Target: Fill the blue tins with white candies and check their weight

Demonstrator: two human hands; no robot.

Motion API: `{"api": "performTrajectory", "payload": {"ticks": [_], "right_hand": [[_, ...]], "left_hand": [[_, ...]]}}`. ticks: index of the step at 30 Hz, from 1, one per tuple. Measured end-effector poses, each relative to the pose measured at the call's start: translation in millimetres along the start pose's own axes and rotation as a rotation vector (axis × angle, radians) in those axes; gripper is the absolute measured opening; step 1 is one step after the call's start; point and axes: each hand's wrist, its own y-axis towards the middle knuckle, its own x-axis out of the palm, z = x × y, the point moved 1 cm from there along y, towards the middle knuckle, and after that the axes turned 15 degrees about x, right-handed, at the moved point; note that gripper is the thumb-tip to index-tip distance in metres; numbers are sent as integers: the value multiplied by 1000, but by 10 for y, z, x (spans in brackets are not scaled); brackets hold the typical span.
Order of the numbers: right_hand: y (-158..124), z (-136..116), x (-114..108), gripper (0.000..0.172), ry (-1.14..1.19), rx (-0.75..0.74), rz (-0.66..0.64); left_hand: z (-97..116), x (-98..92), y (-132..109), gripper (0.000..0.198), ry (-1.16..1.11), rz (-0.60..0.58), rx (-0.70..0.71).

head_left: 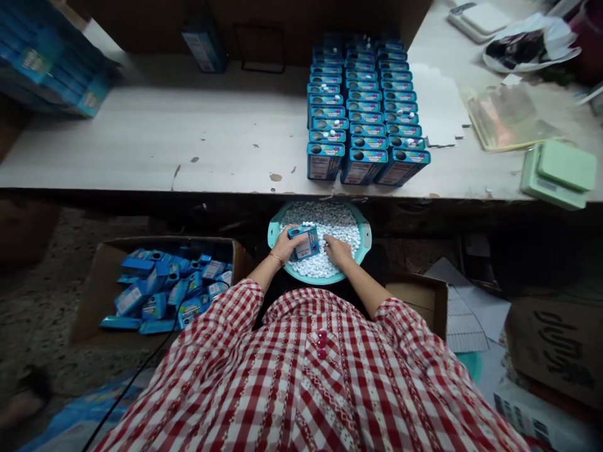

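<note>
A teal basin [364, 237] full of small white candies [330, 220] rests on my lap below the table edge. My left hand [284, 245] is closed around a small blue box [304, 242], held upright over the candies with a few white pieces at its open top. My right hand [337, 249] lies on the candies beside the box, fingers curled down into them; what it holds is hidden. Several filled blue boxes [365, 113] stand in neat rows on the white table [188, 138] ahead.
A cardboard carton [101, 276] of loose blue boxes sits on the floor at my left. A green scale [558, 172] and a plastic tray [506, 119] are on the table's right. More cartons [556, 342] and paper lie at the right floor. Stacked blue packs [51, 63] far left.
</note>
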Motion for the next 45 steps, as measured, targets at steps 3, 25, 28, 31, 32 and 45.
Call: {"api": "performTrajectory", "payload": {"ticks": [3, 25, 28, 31, 32, 45], "right_hand": [[6, 103, -31, 37, 57, 44, -9], [-620, -356, -1360, 28, -400, -108, 69], [-656, -470, -1377, 24, -452, -127, 72], [-694, -552, -1382, 25, -471, -162, 96], [-709, -560, -1390, 26, -471, -170, 101], [-254, 327, -423, 25, -125, 94, -22]], "left_hand": [[149, -133, -57, 50, 98, -25, 107], [309, 67, -118, 39, 594, -223, 447], [299, 68, -127, 39, 566, -212, 447], [284, 72, -123, 38, 534, -204, 452], [280, 71, -122, 38, 529, -209, 458], [144, -189, -71, 44, 374, -107, 370]]}}
